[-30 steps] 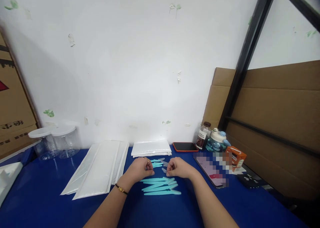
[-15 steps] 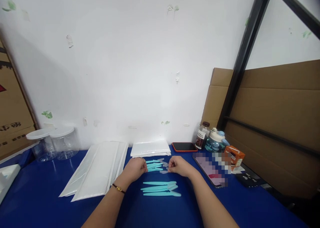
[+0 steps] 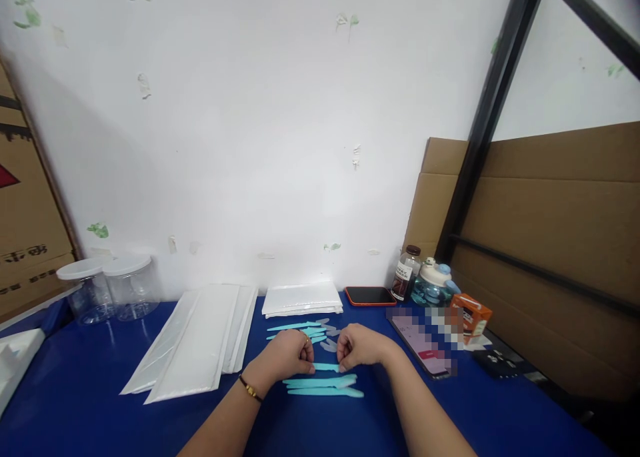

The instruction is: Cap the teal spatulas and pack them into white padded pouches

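My left hand [image 3: 289,355] and my right hand [image 3: 361,347] meet over a blue table [image 3: 90,403], each pinching one end of a light blue plastic stick [image 3: 326,367]. Just below them lies a small row of the same light blue sticks [image 3: 325,386]. Behind my hands more blue sticks [image 3: 295,327] and some clear plastic pieces [image 3: 330,343] are scattered. A gold bracelet is on my left wrist and a ring on a left finger.
White padded envelopes [image 3: 200,340] lie at the left, a white stack [image 3: 303,298] behind. Two clear jars [image 3: 107,287] stand far left. A phone [image 3: 370,295], a brown bottle [image 3: 405,273], a blue container [image 3: 434,285], an orange box [image 3: 470,315] and cardboard [image 3: 550,230] are right.
Both hands have come back towards me from the far pile, bringing one blue stick down to the near row.
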Available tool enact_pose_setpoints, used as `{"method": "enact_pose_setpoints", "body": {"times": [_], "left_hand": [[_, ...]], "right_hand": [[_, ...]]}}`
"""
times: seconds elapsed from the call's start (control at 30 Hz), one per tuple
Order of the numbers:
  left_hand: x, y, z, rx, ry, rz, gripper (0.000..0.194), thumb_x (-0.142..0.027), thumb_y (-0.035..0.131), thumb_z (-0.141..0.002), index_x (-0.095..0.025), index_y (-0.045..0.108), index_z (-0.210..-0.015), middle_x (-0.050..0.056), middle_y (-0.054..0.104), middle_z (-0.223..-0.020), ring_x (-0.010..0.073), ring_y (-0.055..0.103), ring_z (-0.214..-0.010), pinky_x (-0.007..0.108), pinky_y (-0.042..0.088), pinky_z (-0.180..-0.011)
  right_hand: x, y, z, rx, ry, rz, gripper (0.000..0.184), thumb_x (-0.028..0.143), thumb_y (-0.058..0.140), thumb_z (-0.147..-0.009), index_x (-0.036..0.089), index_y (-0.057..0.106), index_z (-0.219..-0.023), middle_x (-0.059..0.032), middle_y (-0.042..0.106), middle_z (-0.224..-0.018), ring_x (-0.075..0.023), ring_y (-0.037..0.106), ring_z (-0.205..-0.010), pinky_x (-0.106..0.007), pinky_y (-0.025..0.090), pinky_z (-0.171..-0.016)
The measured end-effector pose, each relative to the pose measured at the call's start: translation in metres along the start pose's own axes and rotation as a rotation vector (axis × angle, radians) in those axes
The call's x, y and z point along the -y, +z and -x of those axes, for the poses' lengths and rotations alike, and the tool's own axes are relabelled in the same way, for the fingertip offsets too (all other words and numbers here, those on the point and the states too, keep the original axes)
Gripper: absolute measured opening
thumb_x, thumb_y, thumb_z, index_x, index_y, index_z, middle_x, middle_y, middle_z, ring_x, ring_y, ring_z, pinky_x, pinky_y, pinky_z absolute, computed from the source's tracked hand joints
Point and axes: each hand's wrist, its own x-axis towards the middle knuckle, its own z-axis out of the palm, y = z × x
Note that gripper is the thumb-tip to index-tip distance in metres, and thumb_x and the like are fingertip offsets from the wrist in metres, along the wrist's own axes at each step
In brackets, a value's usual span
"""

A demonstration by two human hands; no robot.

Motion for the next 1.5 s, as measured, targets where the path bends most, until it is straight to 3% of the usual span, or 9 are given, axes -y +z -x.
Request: {"method": "enact_pose_setpoints", "body": {"times": [0.23, 0.53, 0.67, 0.8, 0.87, 0.97, 1.13, 1.37, 1.5], "left_hand": [[0.004, -0.003, -0.004, -0.086, -0.022, -0.033, 0.017, -0.034, 0.059, -0.067, -0.02, 0.065, -0.073, -0.001, 0.066, -0.071, 0.0117, 0.055, -0.062, 0.02, 0.031, -0.052], [0.043, -0.024, -0.001, -0.155, -0.185, 0.007, 0.021, -0.035, 0.056, -0.068, -0.018, 0.064, -0.077, 0.002, 0.065, -0.075, 0.0138, 0.057, -0.068, 0.021, 0.037, -0.059], [0.03, -0.022, 0.001, -0.264, -0.079, -0.001, 0.028, -0.041, 0.061, -0.066, -0.02, 0.065, -0.085, 0.002, 0.062, -0.089, 0.0154, 0.055, -0.081, 0.022, 0.039, -0.068], [0.006, -0.011, 0.003, -0.054, 0.038, 0.081, 0.033, -0.048, 0.065, -0.062, -0.02, 0.067, -0.079, 0.0, 0.062, -0.079, 0.0126, 0.054, -0.07, 0.02, 0.038, -0.058], [-0.001, -0.004, 0.003, 0.05, 0.051, 0.092, 0.032, -0.046, 0.068, -0.058, -0.02, 0.067, -0.078, -0.001, 0.062, -0.073, 0.0115, 0.054, -0.064, 0.019, 0.035, -0.052], [-0.008, 0.001, 0.003, 0.097, 0.029, 0.074, 0.024, -0.041, 0.064, -0.062, -0.021, 0.068, -0.076, -0.002, 0.064, -0.07, 0.011, 0.054, -0.06, 0.019, 0.032, -0.048], [-0.013, -0.003, 0.005, -0.002, -0.03, -0.059, 0.016, -0.033, 0.058, -0.066, -0.022, 0.067, -0.072, -0.001, 0.066, -0.069, 0.0109, 0.054, -0.059, 0.02, 0.029, -0.048], [-0.009, -0.001, 0.002, -0.032, -0.032, -0.068, 0.022, -0.04, 0.058, -0.068, -0.021, 0.065, -0.075, -0.001, 0.065, -0.071, 0.0111, 0.052, -0.06, 0.02, 0.027, -0.048], [0.001, -0.012, 0.001, -0.105, -0.014, -0.084, 0.019, -0.034, 0.052, -0.072, -0.019, 0.065, -0.071, 0.0, 0.065, -0.069, 0.0118, 0.054, -0.062, 0.021, 0.03, -0.052]], "right_hand": [[0.003, 0.003, -0.004, -0.077, -0.012, 0.01, 0.017, 0.029, 0.07, -0.06, 0.014, 0.069, -0.07, 0.0021, 0.059, -0.058, -0.0089, 0.049, -0.052, -0.017, 0.035, -0.047], [-0.015, -0.012, -0.001, -0.355, 0.072, -0.013, 0.011, 0.023, 0.067, -0.063, 0.014, 0.067, -0.07, -0.0021, 0.065, -0.066, -0.0119, 0.055, -0.06, -0.018, 0.038, -0.052], [-0.008, -0.011, 0.004, -0.286, 0.024, -0.061, 0.016, 0.025, 0.068, -0.063, 0.014, 0.068, -0.075, -0.0016, 0.065, -0.068, -0.0116, 0.055, -0.06, -0.019, 0.039, -0.053], [0.001, -0.01, 0.012, 0.033, -0.004, -0.063, 0.024, 0.029, 0.074, -0.054, 0.015, 0.07, -0.074, 0.0018, 0.062, -0.061, -0.0109, 0.054, -0.056, -0.018, 0.039, -0.051], [0.002, -0.009, 0.012, 0.082, 0.007, -0.018, 0.023, 0.026, 0.074, -0.053, 0.015, 0.07, -0.073, 0.003, 0.06, -0.059, -0.0101, 0.053, -0.054, -0.018, 0.038, -0.049], [0.002, -0.005, 0.008, 0.018, -0.002, 0.036, 0.018, 0.022, 0.069, -0.056, 0.016, 0.07, -0.073, 0.0033, 0.06, -0.061, -0.0088, 0.051, -0.054, -0.017, 0.037, -0.049], [0.002, 0.001, 0.0, -0.049, -0.008, 0.1, 0.023, 0.024, 0.072, -0.054, 0.016, 0.069, -0.075, 0.003, 0.059, -0.066, -0.008, 0.049, -0.055, -0.016, 0.036, -0.049], [0.002, 0.007, -0.005, -0.103, -0.023, 0.007, 0.015, 0.023, 0.07, -0.06, 0.015, 0.066, -0.072, 0.0035, 0.058, -0.059, -0.0086, 0.05, -0.053, -0.016, 0.035, -0.047], [-0.003, -0.001, -0.002, -0.198, -0.027, -0.078, 0.012, 0.021, 0.069, -0.061, 0.014, 0.064, -0.071, 0.0018, 0.061, -0.062, -0.0097, 0.052, -0.056, -0.017, 0.038, -0.05]]}}
